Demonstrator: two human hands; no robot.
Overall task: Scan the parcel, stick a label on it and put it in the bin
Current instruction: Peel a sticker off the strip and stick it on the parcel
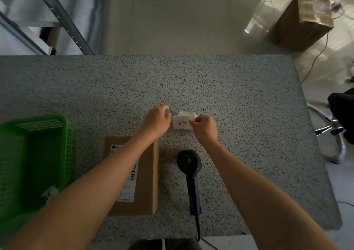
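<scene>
Lying between both hands (156, 120), label (182, 122)

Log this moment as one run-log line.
stage: label pickup | left hand: beside label stack | right hand: pinching top label | parcel: on table | scanner: lying idle | bin: left of parcel

Both hands (157, 120) on label (182, 123)

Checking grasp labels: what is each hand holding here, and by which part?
Right hand pinches the right end of the label. Left hand is at its left end; actual contact cannot be told. Parcel and scanner lie unheld.
</scene>
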